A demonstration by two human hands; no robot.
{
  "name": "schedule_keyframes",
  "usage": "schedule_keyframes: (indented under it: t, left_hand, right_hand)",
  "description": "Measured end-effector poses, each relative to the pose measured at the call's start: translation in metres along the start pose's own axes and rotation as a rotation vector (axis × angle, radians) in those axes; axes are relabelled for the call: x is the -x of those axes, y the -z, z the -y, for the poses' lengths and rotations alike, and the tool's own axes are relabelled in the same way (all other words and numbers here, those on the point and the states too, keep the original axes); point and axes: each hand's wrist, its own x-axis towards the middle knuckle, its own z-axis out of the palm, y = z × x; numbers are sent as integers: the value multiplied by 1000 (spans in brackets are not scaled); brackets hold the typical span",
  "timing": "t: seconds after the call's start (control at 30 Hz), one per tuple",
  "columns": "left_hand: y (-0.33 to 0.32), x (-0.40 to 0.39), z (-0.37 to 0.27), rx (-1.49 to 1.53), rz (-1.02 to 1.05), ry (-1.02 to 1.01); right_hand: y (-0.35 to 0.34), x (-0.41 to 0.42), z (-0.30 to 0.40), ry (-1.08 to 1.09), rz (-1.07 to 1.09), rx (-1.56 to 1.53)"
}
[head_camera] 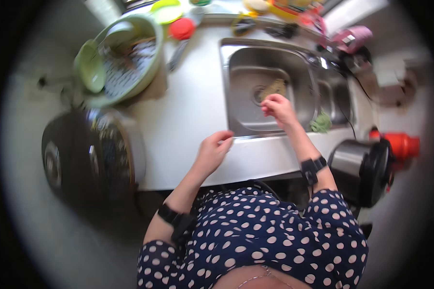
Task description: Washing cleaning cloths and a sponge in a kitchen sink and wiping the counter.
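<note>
My left hand (pixel 213 149) hovers over the white countertop (pixel 188 108) by the near left corner of the stainless steel sink (pixel 246 108). Its fingers are bent inward, and no object shows in it. Over the large basin is my right hand (pixel 279 108), fingers curled; whether it touches or holds anything is unclear from the blur. Just beyond its fingertips, a brownish, flat, speckled thing (pixel 276 88) lies in the basin beside the drain. A crumpled green cloth or scrubber (pixel 321 122) rests at the near right edge of the large basin.
At the back left, a pale green tub (pixel 158 47) holds bowls and a perforated tray. A red-lidded item (pixel 182 29) and blurred utensil stand beside it. A dark rounded appliance (pixel 90 155) is at the left. A steel cooker (pixel 350 159) and red bottle (pixel 401 144) are at the right.
</note>
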Motion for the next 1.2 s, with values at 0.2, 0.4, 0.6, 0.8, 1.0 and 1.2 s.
schedule_keyframes:
  t: [0.2, 0.4, 0.6, 0.8, 1.0, 1.2]
  left_hand:
    - [-89, -12, 5, 92, -367, -295]
    - [-114, 31, 7, 328, -528, -139]
    - [-66, 105, 53, 291, -668, 4]
    - [14, 231, 149, 479, -949, 225]
    - [63, 327, 262, 567, -1094, 448]
    - [90, 347, 356, 667, -1076, 650]
  right_hand:
    - [-20, 59, 23, 102, 362, -204]
    - [-25, 84, 11, -17, 557, -154]
    - [9, 57, -3, 31, 387, 273]
    - [37, 33, -11, 74, 242, 590]
    - [22, 32, -40, 256, 214, 1048]
    - [-8, 53, -74, 491, 16, 1554]
